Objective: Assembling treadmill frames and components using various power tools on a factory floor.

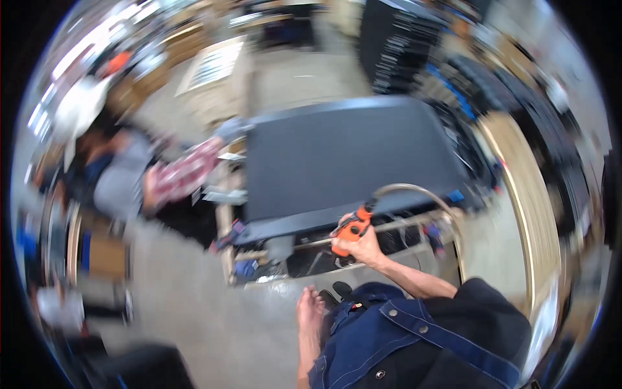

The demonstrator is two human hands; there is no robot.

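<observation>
My right hand (364, 248) is closed around an orange and black handheld power tool (350, 231), whose exact kind I cannot make out. The tool is above the near edge of a large dark panel (350, 162), its black nose pointing away and to the right. From near that nose a beige hose (421, 188) arches to the right and down; blur hides whether it joins the tool. My left hand (310, 308) hangs low before my body, apart from the bench, fingers loosely apart with nothing seen in them. The panel lies flat on a wooden-framed bench (229, 269).
A co-worker's plaid sleeve (191, 170) reaches to the bench's left side. Small parts fill a shelf (291, 275) under the panel's near edge. A long wooden board (521, 201) stands on the right. Stacked black cases (402, 45) rise behind, beside a pale wooden crate (210, 78).
</observation>
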